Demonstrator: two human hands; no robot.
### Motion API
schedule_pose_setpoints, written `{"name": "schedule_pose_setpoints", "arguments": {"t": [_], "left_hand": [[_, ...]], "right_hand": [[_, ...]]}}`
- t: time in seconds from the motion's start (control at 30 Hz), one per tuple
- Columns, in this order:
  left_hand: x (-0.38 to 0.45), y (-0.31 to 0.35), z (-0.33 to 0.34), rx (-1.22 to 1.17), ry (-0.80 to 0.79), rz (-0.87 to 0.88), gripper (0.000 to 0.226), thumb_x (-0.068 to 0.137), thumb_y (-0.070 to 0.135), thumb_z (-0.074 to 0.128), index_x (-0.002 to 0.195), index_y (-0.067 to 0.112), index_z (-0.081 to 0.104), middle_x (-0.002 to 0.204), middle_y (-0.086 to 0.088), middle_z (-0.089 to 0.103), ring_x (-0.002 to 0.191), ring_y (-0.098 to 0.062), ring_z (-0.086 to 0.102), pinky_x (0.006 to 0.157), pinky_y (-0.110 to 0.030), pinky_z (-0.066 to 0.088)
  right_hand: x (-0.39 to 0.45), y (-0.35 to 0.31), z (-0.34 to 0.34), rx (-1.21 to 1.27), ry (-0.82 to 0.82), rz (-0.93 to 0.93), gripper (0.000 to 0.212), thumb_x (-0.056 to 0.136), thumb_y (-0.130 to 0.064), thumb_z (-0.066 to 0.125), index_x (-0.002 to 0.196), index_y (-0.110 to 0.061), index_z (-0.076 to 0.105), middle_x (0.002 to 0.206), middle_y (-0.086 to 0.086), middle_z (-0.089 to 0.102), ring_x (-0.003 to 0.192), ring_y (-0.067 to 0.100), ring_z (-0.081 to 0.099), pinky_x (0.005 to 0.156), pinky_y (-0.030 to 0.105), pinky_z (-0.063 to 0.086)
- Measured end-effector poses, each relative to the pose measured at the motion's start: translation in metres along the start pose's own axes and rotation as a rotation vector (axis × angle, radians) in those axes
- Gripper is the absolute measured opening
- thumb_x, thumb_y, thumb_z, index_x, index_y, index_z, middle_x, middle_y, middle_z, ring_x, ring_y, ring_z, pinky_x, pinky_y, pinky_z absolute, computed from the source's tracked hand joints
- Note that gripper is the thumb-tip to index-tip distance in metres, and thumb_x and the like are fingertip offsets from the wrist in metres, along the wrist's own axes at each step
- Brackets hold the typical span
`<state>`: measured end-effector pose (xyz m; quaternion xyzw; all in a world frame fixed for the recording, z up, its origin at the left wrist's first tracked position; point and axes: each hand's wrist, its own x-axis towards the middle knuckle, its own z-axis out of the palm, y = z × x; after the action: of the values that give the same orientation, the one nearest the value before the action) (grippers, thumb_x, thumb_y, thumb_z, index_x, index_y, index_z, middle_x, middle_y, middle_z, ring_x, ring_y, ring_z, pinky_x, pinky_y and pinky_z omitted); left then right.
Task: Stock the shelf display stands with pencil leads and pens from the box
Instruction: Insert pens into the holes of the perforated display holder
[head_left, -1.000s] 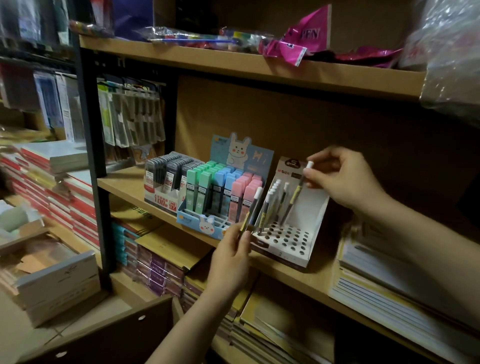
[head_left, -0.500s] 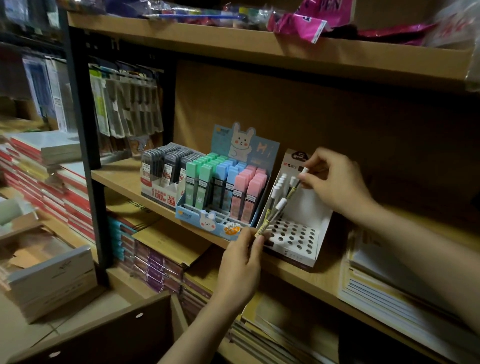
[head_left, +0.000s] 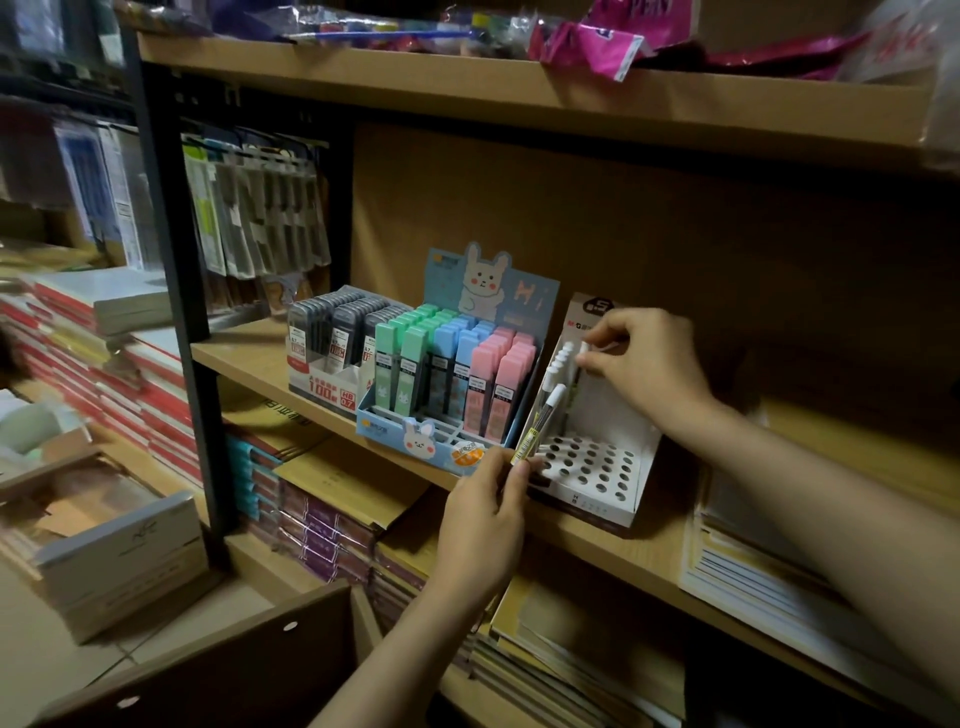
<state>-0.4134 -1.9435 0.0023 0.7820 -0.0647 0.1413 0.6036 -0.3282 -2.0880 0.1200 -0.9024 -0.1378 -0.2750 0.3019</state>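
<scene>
A white display stand (head_left: 631, 475) with a grid of round holes sits on the middle shelf. Several white-capped lead tubes (head_left: 558, 364) stand in its back left holes. My left hand (head_left: 485, 514) pinches the lower end of one white-capped tube (head_left: 540, 423), tilted over the stand's front left corner. My right hand (head_left: 647, 366) pinches the white cap of another tube (head_left: 584, 358) standing in the back row. Left of the stand, a blue bunny display (head_left: 415, 436) holds green, blue and pink lead cases.
A white display of dark lead cases (head_left: 324, 371) stands at the shelf's left. Notebooks (head_left: 753, 566) lie stacked right of the stand. Packets hang on hooks (head_left: 254, 208) behind the black post. A brown box flap (head_left: 208, 670) is at bottom left.
My right hand has lowered its tube more upright into the back row. My left hand's tube has shifted slightly right, toward the stand's front corner. The camera has moved closer.
</scene>
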Motion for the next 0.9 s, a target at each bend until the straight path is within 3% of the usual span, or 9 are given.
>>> {"name": "schedule_pose_setpoints", "arguments": {"t": [0.13, 0.2, 0.3, 0.4, 0.53, 0.6, 0.7, 0.8, 0.9], "left_hand": [[0.001, 0.002, -0.001, -0.027, -0.011, -0.014, 0.020, 0.101, 0.030, 0.044, 0.103, 0.020, 0.061, 0.103, 0.024, 0.066, 0.091, 0.009, 0.060, 0.074, -0.018, 0.048], [0.000, 0.003, -0.002, -0.050, -0.001, -0.018, 0.019, 0.101, 0.031, 0.044, 0.100, 0.022, 0.061, 0.091, 0.025, 0.067, 0.075, 0.011, 0.058, 0.062, -0.013, 0.042], [-0.004, 0.005, -0.002, -0.141, 0.005, -0.023, 0.018, 0.101, 0.029, 0.044, 0.097, 0.025, 0.061, 0.081, 0.021, 0.067, 0.071, 0.005, 0.057, 0.065, -0.022, 0.045], [-0.006, 0.007, 0.000, -0.195, -0.005, -0.015, 0.018, 0.101, 0.029, 0.044, 0.094, 0.023, 0.060, 0.089, 0.000, 0.070, 0.070, -0.015, 0.057, 0.067, -0.034, 0.045], [-0.005, 0.013, 0.010, -0.182, -0.027, -0.005, 0.016, 0.101, 0.028, 0.045, 0.094, 0.026, 0.059, 0.088, 0.008, 0.069, 0.069, -0.001, 0.056, 0.066, -0.024, 0.044], [-0.004, 0.014, 0.012, -0.189, -0.016, 0.016, 0.016, 0.101, 0.029, 0.046, 0.093, 0.026, 0.060, 0.088, 0.001, 0.068, 0.069, -0.008, 0.056, 0.066, -0.034, 0.045], [-0.001, 0.016, 0.011, -0.161, -0.021, 0.035, 0.016, 0.100, 0.030, 0.047, 0.096, 0.026, 0.061, 0.091, -0.001, 0.067, 0.080, -0.022, 0.060, 0.071, -0.044, 0.050], [-0.001, 0.009, 0.010, 0.061, 0.051, 0.133, 0.020, 0.097, 0.034, 0.052, 0.115, 0.028, 0.060, 0.111, 0.009, 0.058, 0.105, -0.013, 0.054, 0.087, -0.035, 0.052], [-0.005, -0.004, 0.006, 0.336, 0.074, 0.238, 0.039, 0.095, 0.043, 0.051, 0.131, 0.029, 0.048, 0.135, 0.011, 0.033, 0.129, -0.010, 0.035, 0.106, -0.031, 0.043]], "right_hand": [[-0.004, 0.003, 0.004, -0.028, -0.042, 0.026, 0.016, 0.079, -0.010, 0.078, 0.094, -0.013, 0.073, 0.087, -0.005, 0.065, 0.086, 0.011, 0.065, 0.068, 0.012, 0.046], [-0.008, 0.002, 0.002, -0.057, -0.022, 0.018, 0.024, 0.082, -0.016, 0.077, 0.106, -0.012, 0.072, 0.100, 0.000, 0.068, 0.085, 0.007, 0.061, 0.071, 0.014, 0.045], [-0.017, -0.006, -0.009, -0.013, -0.006, -0.013, 0.035, 0.090, -0.025, 0.068, 0.125, -0.018, 0.064, 0.108, -0.004, 0.068, 0.072, -0.001, 0.060, 0.073, 0.019, 0.055], [-0.034, -0.014, -0.016, 0.222, -0.162, 0.034, 0.028, 0.089, -0.024, 0.068, 0.116, -0.023, 0.064, 0.090, -0.005, 0.070, 0.074, 0.004, 0.070, 0.072, 0.030, 0.062], [-0.051, -0.023, -0.016, 0.461, -0.229, 0.119, 0.026, 0.082, -0.010, 0.075, 0.105, -0.013, 0.062, 0.087, 0.005, 0.073, 0.074, 0.018, 0.074, 0.070, 0.037, 0.062], [-0.051, -0.024, -0.019, 0.539, -0.207, 0.139, 0.024, 0.080, -0.003, 0.076, 0.099, -0.008, 0.062, 0.083, 0.012, 0.073, 0.072, 0.024, 0.074, 0.069, 0.037, 0.062], [-0.048, -0.023, -0.025, 0.580, -0.249, 0.130, 0.021, 0.077, 0.001, 0.076, 0.091, -0.008, 0.064, 0.084, 0.015, 0.073, 0.072, 0.024, 0.074, 0.064, 0.030, 0.061], [-0.038, -0.019, -0.037, 0.588, -0.171, 0.092, 0.019, 0.074, 0.006, 0.075, 0.085, -0.006, 0.064, 0.086, 0.015, 0.071, 0.074, 0.020, 0.074, 0.064, 0.027, 0.061], [-0.022, -0.009, -0.051, 0.458, -0.031, 0.047, 0.020, 0.076, 0.000, 0.077, 0.086, -0.012, 0.065, 0.085, 0.006, 0.070, 0.075, 0.012, 0.073, 0.065, 0.023, 0.060]]}}
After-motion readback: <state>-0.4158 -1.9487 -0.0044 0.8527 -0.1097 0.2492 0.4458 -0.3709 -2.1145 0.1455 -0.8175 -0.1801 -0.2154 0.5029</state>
